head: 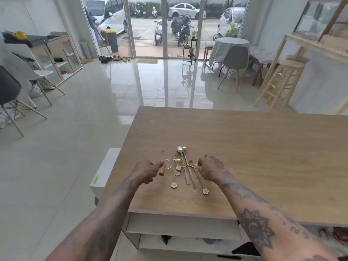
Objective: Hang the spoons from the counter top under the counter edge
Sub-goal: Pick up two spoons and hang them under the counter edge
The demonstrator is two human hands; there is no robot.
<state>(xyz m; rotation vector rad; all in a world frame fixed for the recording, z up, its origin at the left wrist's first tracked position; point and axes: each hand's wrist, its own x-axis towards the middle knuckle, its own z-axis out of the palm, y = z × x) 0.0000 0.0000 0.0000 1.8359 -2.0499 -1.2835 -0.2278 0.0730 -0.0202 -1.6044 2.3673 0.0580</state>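
- The spoons (185, 167) lie in a loose crossed pile on the wooden counter (254, 147), towards its left edge and nearer the near edge than the far one.
- Several are thin gold ones with flower-shaped ends; two have long plain handles.
- The left hand (146, 171) is curled around a wooden-handled spoon (163, 167) with a clear bowl, at the left of the pile.
- The right hand (211, 169) hovers at the right of the pile, fingers bent and partly spread; whether it touches a spoon is unclear.
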